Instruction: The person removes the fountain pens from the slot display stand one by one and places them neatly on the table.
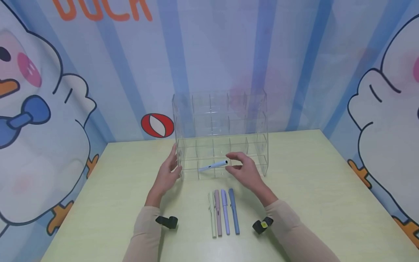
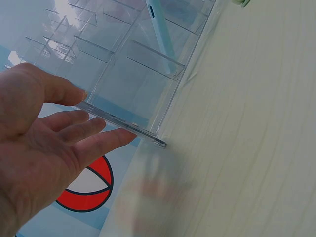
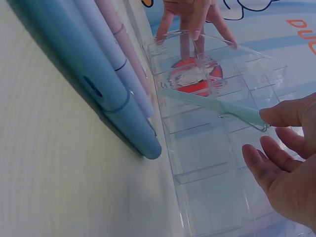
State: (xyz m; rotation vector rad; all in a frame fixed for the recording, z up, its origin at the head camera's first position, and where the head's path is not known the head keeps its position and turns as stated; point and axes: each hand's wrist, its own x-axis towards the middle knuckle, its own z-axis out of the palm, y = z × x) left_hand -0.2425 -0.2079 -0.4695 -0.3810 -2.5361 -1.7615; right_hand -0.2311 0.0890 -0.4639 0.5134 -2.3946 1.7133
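A clear acrylic organizer with rows of compartments stands on the table. My left hand grips its left side wall, thumb on one face and fingers on the other, as the left wrist view shows. A light blue pen slants across the front compartments, its lower end at the left inside the lowest row. My right hand pinches the pen's raised, clip-bearing end between thumb and index finger. The other fingers of that hand are spread loosely below the pen in the right wrist view.
Several capped pens lie side by side in front of the organizer: a pale green pen, a mauve pen, a lavender pen and a blue pen. A cartoon-printed backdrop rises behind the pale wooden table.
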